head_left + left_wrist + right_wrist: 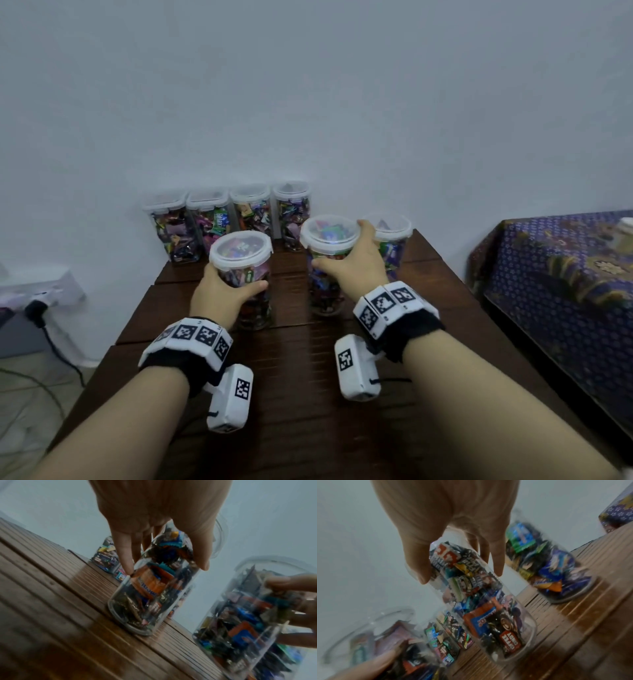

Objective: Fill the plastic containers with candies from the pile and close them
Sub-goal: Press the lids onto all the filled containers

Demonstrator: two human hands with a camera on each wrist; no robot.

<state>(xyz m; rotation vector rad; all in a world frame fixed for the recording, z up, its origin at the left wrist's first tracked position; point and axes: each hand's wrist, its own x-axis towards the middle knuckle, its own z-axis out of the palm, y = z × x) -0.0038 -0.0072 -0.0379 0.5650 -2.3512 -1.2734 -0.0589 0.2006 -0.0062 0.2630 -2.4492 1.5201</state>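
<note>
Two tall clear plastic containers full of wrapped candies stand upright on the dark wooden table [301, 394], both with white lids on. My left hand [224, 291] grips the left container [245, 274] around its upper body; in the left wrist view its fingers [126, 555] and thumb wrap that container [150, 591]. My right hand [352, 263] holds the right container [325, 270] just under its lid; the right wrist view shows thumb and fingers [496, 559] curled round this container [488, 608]. No loose candy pile is in view.
Four closed, filled containers [229, 219] line the wall at the table's far edge. Another closed one [392, 240] stands right behind my right hand. A purple patterned cloth [561, 274] covers furniture to the right. A power strip [41, 291] sits low left.
</note>
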